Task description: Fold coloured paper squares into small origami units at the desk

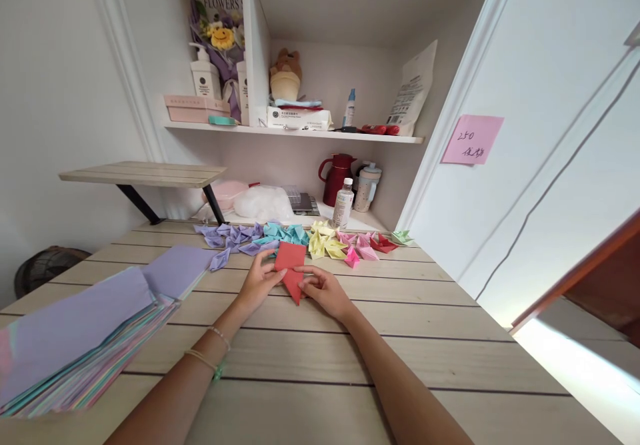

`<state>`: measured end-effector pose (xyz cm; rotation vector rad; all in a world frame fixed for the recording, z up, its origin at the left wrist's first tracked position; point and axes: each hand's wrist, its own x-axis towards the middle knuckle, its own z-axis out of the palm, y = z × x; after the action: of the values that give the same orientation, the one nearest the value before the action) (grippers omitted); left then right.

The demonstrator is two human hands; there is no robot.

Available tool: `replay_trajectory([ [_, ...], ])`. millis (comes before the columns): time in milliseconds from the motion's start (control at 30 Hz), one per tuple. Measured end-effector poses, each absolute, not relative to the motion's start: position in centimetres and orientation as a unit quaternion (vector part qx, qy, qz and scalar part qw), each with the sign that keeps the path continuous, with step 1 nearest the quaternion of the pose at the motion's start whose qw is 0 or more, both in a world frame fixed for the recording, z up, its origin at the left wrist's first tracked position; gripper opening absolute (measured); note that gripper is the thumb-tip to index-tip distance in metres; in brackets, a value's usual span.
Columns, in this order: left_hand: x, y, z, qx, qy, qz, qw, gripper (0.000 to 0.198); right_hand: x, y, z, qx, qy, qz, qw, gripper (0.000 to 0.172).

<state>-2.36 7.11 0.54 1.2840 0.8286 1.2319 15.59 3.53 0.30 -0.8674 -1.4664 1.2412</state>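
A partly folded sheet of red origami paper (291, 256) is between my hands at the middle of the table, squarish at the top with a point hanging down toward me. My left hand (260, 280) grips its left edge, thumb on the near face. My right hand (323, 288) holds its right side by the lower point, fingers bent around the edge. Just behind the paper lies a row of folded paper pieces: purple ones (235, 237), blue ones (285, 232), yellow ones (323, 240), pink ones (367, 245), a red one (383, 243) and a green one (402, 237).
Stacked coloured paper (80, 332) spreads over the table's left side. A bottle (343, 204) stands behind the folded row, near a red jug (338, 178) and a cup (367, 188). A small raised shelf (145, 173) overhangs the back left. Cupboard shelves (295, 133) rise behind.
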Motion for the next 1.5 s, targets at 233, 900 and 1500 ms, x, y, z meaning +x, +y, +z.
replay_trajectory([
  [233, -2.55, 7.1, 0.75, 0.565, 0.371, 0.464, 0.572, 0.029, 15.41, 4.0, -0.02, -0.397, -0.509, 0.52, 0.559, 0.05],
  [900, -2.51, 7.44, 0.17, 0.605, 0.376, 0.491, 0.501, 0.032, 15.64, 3.84, 0.16, -0.387, -0.512, 0.523, 0.561, 0.031],
  [1500, -2.46, 7.08, 0.72, 0.636, 0.365, 0.435, 0.522, 0.031, 16.32, 4.3, -0.01, -0.41, -0.543, 0.479, 0.553, 0.032],
])
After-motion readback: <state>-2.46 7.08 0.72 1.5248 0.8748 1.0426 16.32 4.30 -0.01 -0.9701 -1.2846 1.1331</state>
